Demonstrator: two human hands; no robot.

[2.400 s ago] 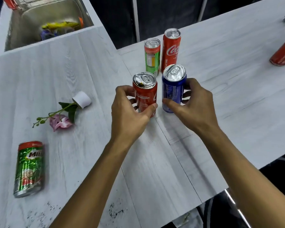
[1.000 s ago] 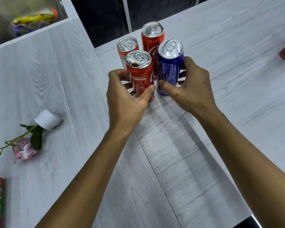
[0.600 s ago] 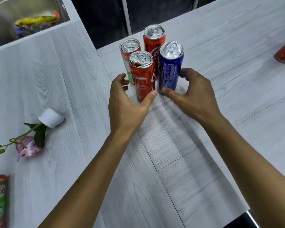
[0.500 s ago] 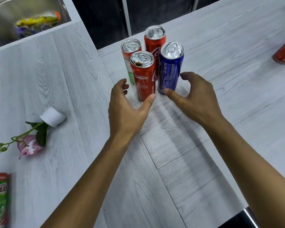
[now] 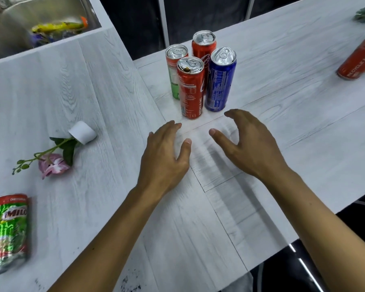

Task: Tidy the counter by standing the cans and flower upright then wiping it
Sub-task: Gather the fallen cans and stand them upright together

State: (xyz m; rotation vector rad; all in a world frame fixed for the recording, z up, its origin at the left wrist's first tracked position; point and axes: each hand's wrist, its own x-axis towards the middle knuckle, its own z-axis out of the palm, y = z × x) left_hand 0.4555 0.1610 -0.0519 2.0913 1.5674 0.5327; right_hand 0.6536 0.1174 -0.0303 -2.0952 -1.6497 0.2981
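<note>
Hovers with left hand (image 5: 164,152) and right hand (image 5: 249,148) empty, fingers loosely spread, just near of four upright cans (image 5: 191,87). Leaves Milo can (image 5: 7,232) on its side at near left, long axis near-to-far, flower (image 5: 51,163) toppled beyond it, both closer to left hand. Seemingly leaves a red can (image 5: 358,57) down far right, blurred. Works on pale woodgrain counter (image 5: 219,218), sink (image 5: 13,24) far left.

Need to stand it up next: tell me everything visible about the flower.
The flower is a pink bloom on a thin green stem with leaves and small buds at the tip, artificial-looking, its foot set in a small white cylindrical base. It lies on its side on the white wood-grain counter, touched by nothing else.
</note>
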